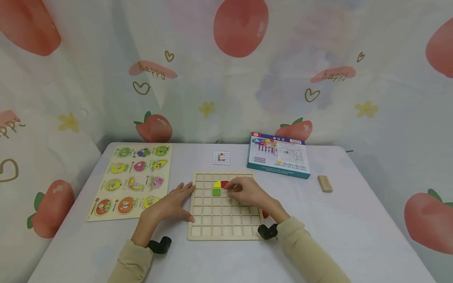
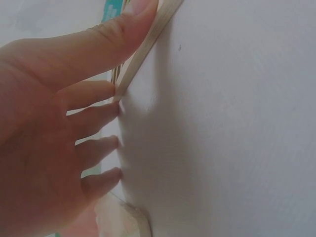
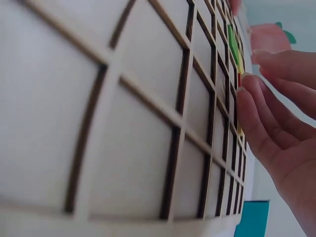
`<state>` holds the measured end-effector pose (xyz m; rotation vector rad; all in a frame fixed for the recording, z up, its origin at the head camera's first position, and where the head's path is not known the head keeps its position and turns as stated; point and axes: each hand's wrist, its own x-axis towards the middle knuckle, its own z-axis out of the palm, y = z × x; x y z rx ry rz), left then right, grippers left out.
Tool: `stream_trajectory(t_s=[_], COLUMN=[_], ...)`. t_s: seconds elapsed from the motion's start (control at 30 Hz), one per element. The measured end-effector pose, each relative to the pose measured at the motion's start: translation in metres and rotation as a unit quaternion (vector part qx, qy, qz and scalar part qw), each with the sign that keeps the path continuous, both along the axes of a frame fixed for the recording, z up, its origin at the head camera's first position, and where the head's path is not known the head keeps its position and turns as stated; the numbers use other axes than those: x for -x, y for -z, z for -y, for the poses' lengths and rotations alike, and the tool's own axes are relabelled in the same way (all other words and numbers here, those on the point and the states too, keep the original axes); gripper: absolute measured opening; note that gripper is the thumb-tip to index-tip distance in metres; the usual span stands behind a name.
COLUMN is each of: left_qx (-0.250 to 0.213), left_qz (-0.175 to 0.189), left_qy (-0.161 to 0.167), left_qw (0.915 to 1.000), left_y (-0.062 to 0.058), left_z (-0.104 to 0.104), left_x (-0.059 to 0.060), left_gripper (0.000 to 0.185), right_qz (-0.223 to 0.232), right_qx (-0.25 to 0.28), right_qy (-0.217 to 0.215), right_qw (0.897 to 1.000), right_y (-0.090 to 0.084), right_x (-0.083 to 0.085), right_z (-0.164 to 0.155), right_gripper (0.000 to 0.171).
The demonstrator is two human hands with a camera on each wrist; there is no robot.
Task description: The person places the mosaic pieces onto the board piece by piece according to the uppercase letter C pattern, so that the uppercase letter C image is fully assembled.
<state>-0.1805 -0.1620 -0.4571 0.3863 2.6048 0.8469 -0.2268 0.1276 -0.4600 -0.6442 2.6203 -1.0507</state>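
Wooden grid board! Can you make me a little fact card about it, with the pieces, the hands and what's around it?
What it is: pale wooden grid board
Lies on: white-covered table
Pieces: yellow piece, with a green piece below it and a red piece to its right
Left hand: spread at the board's left edge
Right hand: fingertips by the red piece; can't tell if they hold anything
Behind: small pattern card
Left side: fruit puzzle
Right side: box, wooden block
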Motion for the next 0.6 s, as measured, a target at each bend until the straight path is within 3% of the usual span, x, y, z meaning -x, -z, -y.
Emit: stream_trajectory(t_s=[0.6], left_qx=[-0.007], left_qz=[-0.006], left_qy=[0.007], left_qw=[0.9999], left_y=[0.002], left_z=[0.003], left_x=[-0.001], left_gripper=[0.103], right_qz=[0.007], right_qx=[-0.003], right_qy=[0.033], right_qw=[0.999], right_y=[-0.004], right_x=[-0.029], right_z=[-0.058], right_gripper=[0.019])
